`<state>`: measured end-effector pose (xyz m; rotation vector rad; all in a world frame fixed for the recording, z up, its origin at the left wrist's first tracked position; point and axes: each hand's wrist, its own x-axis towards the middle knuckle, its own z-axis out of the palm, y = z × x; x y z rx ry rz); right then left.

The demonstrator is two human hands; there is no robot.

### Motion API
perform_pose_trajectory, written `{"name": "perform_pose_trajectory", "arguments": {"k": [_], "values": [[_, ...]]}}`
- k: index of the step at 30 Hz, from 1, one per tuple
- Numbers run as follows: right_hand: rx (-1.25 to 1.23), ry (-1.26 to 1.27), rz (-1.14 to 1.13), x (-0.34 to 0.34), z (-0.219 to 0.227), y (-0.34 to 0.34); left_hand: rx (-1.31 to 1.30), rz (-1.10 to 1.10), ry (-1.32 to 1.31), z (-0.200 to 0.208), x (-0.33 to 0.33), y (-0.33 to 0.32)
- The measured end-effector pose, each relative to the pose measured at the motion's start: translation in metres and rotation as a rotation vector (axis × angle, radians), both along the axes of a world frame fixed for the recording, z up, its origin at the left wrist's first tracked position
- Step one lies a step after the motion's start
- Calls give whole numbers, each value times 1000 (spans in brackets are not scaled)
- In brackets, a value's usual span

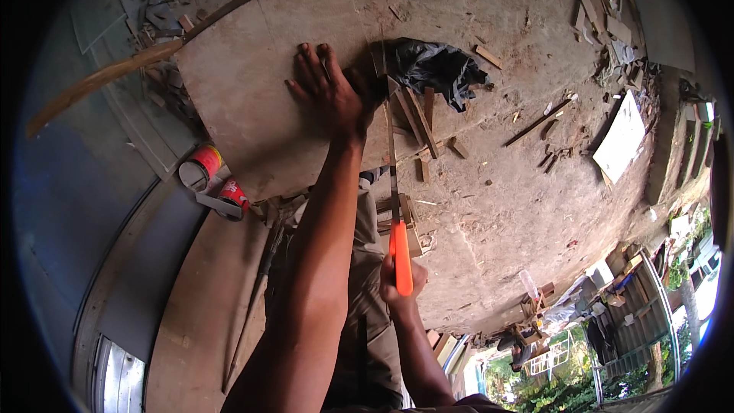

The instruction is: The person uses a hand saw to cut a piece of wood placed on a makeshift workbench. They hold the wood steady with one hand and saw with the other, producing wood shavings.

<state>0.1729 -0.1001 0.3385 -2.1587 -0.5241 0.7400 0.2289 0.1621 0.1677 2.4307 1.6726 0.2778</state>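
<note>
A large brown board point(237, 99) lies in front of me, and my left hand point(330, 92) rests flat on it with the fingers spread. My right hand point(403, 279) is wrapped round the orange handle of a handsaw point(401, 256). The saw's thin blade runs away from me along the board's right edge, toward a crumpled black plastic bag point(436, 69). Several narrow wood strips point(420, 118) lie on the ground just right of the blade. Whether the teeth are in the wood I cannot tell.
Two red cans point(205, 159) stand left of the board. A long wooden strip point(107, 84) reaches out at the far left. Wood scraps point(608, 19) litter the dirt floor point(520, 199), with a white sheet point(621, 138) at the right. A metal rack point(634, 321) stands at the lower right.
</note>
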Motion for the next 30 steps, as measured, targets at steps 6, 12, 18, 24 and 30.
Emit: {"name": "perform_pose_trajectory", "arguments": {"k": [6, 12, 18, 24, 30], "values": [[140, 258, -147, 78, -43, 115, -41, -24, -47, 8, 9, -3], [-43, 179, -93, -27, 18, -26, 10, -30, 31, 0, -2, -1], [28, -1, -36, -2, 0, 10, -40, -20, -1, 7, 3, 3], [90, 278, -170, 82, -46, 126, -71, -29, 19, 9, 10, 0], [-22, 265, -99, 11, 31, 11, 1, -47, 32, 6, 1, 4]]}}
